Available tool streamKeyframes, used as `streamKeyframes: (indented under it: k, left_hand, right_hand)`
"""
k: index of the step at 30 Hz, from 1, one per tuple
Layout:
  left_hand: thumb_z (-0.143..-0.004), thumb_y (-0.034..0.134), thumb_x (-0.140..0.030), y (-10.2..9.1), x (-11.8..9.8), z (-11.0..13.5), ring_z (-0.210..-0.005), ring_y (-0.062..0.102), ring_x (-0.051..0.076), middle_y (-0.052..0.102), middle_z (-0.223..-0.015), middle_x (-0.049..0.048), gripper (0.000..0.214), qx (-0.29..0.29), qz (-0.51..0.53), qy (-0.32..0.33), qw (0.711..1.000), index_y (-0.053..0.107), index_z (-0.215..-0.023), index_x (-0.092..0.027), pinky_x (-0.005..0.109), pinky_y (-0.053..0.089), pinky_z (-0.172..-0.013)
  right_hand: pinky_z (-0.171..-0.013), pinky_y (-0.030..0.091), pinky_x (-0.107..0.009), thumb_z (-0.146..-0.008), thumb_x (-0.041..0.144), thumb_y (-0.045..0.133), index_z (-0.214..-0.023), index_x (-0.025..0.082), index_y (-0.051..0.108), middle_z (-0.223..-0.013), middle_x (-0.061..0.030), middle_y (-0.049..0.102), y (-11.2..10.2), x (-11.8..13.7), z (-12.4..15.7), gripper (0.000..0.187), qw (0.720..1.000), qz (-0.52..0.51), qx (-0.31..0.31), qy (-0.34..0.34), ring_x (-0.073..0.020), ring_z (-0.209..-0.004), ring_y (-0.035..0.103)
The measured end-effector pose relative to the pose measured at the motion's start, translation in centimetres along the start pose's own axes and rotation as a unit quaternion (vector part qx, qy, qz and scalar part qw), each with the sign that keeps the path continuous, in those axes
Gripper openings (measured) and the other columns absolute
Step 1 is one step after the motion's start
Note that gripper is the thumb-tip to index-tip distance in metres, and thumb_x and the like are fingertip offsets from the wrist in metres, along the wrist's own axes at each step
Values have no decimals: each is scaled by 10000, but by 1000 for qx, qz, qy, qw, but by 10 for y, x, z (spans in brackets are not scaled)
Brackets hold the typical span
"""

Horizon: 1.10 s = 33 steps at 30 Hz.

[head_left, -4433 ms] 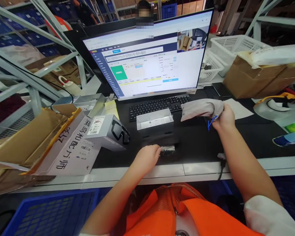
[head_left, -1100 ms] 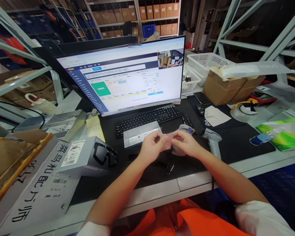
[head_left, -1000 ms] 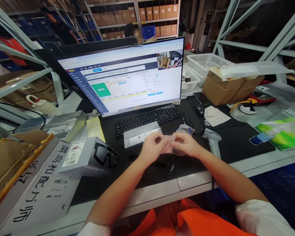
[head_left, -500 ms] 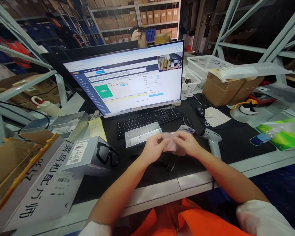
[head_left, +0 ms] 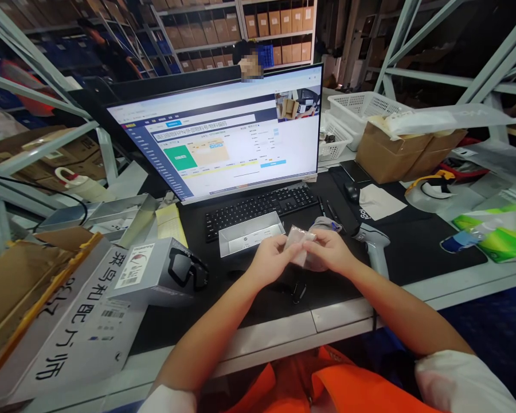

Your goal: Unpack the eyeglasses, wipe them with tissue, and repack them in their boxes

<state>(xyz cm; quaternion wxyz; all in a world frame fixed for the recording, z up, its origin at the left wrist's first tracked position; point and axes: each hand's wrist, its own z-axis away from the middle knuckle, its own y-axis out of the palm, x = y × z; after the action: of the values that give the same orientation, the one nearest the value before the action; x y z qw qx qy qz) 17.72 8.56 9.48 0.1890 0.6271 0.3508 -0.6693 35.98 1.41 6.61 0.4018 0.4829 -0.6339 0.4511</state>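
Observation:
A small clear plastic bag (head_left: 300, 236) is pinched between both hands above the black desk mat. My left hand (head_left: 272, 259) is closed on its left side, thumb on top. On the other side my right hand (head_left: 330, 250) grips it with thumb and fingers. What the bag contains is too small to make out. Just behind the hands rests a grey cloth pouch (head_left: 327, 225), partly covered by them. An open grey box (head_left: 251, 236) with a white printed insert lies beyond my left hand. A small black object (head_left: 300, 292) lies on the mat below.
A monitor (head_left: 223, 137) and keyboard (head_left: 262, 207) stand behind. At left are a goggles box (head_left: 163, 272) and an open carton (head_left: 69, 310). To the right lie a barcode scanner (head_left: 375, 246), mouse (head_left: 351, 192), tape dispenser (head_left: 430, 192) and brown box (head_left: 391, 152). People are in the background.
The bag has tilted and shifted slightly, with more of its upper end showing above the fingers. Both hands keep their hold. A panel on the screen has turned orange.

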Motion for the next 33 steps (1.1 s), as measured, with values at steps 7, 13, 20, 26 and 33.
streamKeyframes:
  k: [7, 13, 20, 26, 33]
  left_hand:
    - [-840, 645, -563, -1, -2, -1, -585, 476, 123, 562, -621, -11, 437, -13, -24, -7, 1000, 632, -706, -147, 246, 359, -565]
    - [-888, 587, -538, -1, 2, 0, -600, 436, 121, 517, -622, -18, 444, -17, -115, 14, 993, 585, -670, -152, 254, 308, -564]
    - [-837, 677, -501, 3, 4, 1, -654, 536, 134, 640, -741, 27, 364, -2, -10, 11, 1000, 669, -824, -137, 253, 411, -614]
    - [-825, 696, -488, 2, 1, 0, -682, 580, 147, 667, -761, 46, 352, -38, 44, 8, 998, 686, -817, -135, 258, 447, -637]
    - [-813, 720, -414, -1, 2, 0, -633, 549, 132, 630, -696, 22, 287, -20, 14, 19, 1000, 637, -750, -146, 255, 427, -614]
  right_hand:
    - [-670, 429, -269, -918, 564, 593, -757, 173, 623, -710, -18, 623, -1, -1, -3, 424, 999, -42, 1, -1, -157, -690, 565]
    - [-614, 412, -261, -855, 632, 633, -704, 172, 580, -654, -6, 577, 0, 1, -5, 487, 998, -59, 18, 29, -141, -623, 521]
    - [-573, 324, -248, -931, 559, 558, -647, 173, 530, -618, 15, 469, 2, 6, 0, 480, 994, 60, 93, -25, -124, -615, 438]
    - [-610, 359, -254, -976, 496, 491, -716, 172, 548, -677, 8, 500, -1, 10, 1, 419, 994, 43, 87, -47, -132, -652, 472]
    - [-611, 375, -246, -924, 367, 579, -737, 164, 589, -694, 0, 576, -2, 8, 1, 276, 990, 102, 53, -75, -129, -651, 514]
